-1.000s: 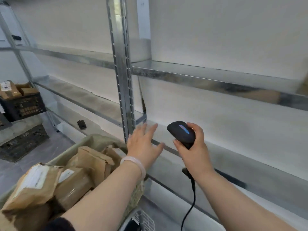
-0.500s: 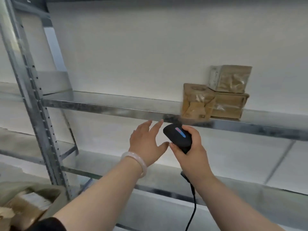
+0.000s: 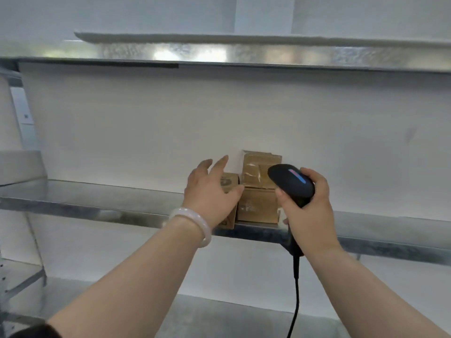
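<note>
A galvanised steel shelf [image 3: 97, 201] ran across the middle of the frame, its front edge dull and mottled. A second steel shelf [image 3: 244, 54] spanned the top, catching bright reflections. Between them stood a plain white wall [image 3: 122, 123]. A third shelf [image 3: 219, 318] lay along the bottom. The blurred ends of a neighbouring bay's shelves [image 3: 19, 164] showed at the left edge.
</note>
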A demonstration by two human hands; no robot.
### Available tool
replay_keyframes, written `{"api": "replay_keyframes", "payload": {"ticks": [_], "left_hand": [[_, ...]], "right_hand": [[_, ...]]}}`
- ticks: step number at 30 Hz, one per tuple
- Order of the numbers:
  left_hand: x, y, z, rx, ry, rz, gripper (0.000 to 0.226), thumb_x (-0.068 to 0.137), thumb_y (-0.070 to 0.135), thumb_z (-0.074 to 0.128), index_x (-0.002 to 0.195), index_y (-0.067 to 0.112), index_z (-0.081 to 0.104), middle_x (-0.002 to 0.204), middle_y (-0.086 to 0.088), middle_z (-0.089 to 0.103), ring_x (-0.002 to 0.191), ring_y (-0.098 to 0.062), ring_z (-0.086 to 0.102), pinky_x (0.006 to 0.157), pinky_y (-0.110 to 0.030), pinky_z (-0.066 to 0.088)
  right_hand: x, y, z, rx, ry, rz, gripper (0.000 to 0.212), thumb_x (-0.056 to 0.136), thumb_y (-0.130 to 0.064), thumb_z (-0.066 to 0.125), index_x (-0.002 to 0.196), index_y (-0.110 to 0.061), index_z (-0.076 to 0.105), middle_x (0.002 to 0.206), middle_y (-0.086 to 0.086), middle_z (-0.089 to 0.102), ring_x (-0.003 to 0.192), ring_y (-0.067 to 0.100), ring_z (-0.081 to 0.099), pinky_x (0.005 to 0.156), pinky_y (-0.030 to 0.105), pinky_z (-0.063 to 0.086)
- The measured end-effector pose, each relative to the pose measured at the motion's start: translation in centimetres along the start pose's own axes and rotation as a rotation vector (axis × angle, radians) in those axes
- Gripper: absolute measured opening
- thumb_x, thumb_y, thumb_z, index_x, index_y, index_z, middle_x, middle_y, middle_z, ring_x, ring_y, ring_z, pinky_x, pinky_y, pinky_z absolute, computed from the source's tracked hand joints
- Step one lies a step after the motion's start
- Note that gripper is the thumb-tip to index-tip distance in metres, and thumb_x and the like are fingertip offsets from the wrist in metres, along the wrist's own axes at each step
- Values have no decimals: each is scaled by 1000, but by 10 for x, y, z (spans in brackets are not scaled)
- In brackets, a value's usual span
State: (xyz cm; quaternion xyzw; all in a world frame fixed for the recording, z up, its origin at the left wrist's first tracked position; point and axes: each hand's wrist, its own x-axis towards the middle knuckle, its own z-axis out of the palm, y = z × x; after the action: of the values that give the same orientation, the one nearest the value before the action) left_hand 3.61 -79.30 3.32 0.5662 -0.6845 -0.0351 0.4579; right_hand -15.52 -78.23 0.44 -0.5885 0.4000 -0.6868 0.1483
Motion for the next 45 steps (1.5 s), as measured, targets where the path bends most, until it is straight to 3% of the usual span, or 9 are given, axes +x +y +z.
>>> {"api": "replay_keyframes", "payload": {"ticks": [8, 12, 17, 24, 29, 32, 35, 41, 45], "left_hand": [[53, 34, 34, -2, -180, -5, 82, 96, 49, 58, 159, 37, 6, 159, -2, 32, 140, -27, 42, 111, -41, 40], [63, 36, 50, -35, -174, -11, 82, 98, 41, 59, 160, 35, 5, 156, -3, 39, 136, -25, 48, 104, -33, 43], [63, 33, 63, -135, -73, -6, 70, 97, 31, 63, 153, 34, 22, 143, -2, 48, 122, -22, 56, 91, -26, 46], [43, 42, 48, -389, 82, -40, 62, 90, 45, 69, 140, 33, 35, 138, 2, 47, 118, -17, 55, 94, -30, 53], [21, 45, 23, -566, 204, -148, 80, 69, 59, 82, 131, 35, 37, 131, 4, 42, 115, -18, 54, 91, -31, 55], [4, 29, -1, -682, 254, -162, 82, 69, 55, 84, 135, 34, 41, 132, 3, 46, 116, -18, 56, 77, -19, 56], [-16, 5, -26, -872, 264, -215, 86, 57, 63, 83, 130, 39, 46, 132, 2, 54, 115, -19, 61, 94, -37, 57], [-76, -42, -75, -1158, 264, -346, 56, 88, 29, 74, 137, 25, 49, 127, -4, 63, 111, -21, 67, 95, -43, 57], [-118, -96, -104, -981, 328, -463, 41, 85, 37, 71, 124, 28, 61, 136, -6, 51, 115, -17, 60, 93, -33, 52]], "right_hand": [[66, 2, 2, 8, 67, 44, 56, 88, -24, 72, 133, -33, 39, 103, -29, 48, 103, 16, 61, 83, 45, 59], [87, 9, 11, 61, 51, 109, 57, 90, -22, 70, 137, -27, 37, 101, -24, 47, 91, 12, 63, 75, 43, 61], [89, 14, 17, 162, 47, 140, 53, 91, -20, 69, 134, -25, 39, 107, -11, 54, 77, 4, 62, 54, 14, 53], [64, 0, 7, 285, 44, 81, 55, 88, -23, 73, 131, -36, 42, 110, -18, 56, 81, 5, 68, 69, 30, 61], [33, -30, 15, 415, -28, -4, 55, 88, -17, 72, 133, -29, 43, 119, -12, 53, 85, -1, 66, 61, 18, 55], [14, -50, 27, 422, -101, -51, 53, 88, -15, 71, 131, -27, 43, 117, -11, 55, 77, 2, 66, 62, 16, 53], [-2, -62, 45, 416, -74, -54, 51, 88, -17, 72, 128, -28, 44, 113, -13, 56, 79, -5, 65, 62, 10, 50], [-52, -77, 102, 521, -174, 100, 50, 88, -19, 71, 129, -31, 44, 114, -8, 57, 76, -6, 65, 61, 12, 52], [-103, -81, 142, 563, -257, 151, 52, 87, -16, 72, 129, -32, 46, 118, -6, 56, 86, 0, 66, 69, 21, 56]]}}
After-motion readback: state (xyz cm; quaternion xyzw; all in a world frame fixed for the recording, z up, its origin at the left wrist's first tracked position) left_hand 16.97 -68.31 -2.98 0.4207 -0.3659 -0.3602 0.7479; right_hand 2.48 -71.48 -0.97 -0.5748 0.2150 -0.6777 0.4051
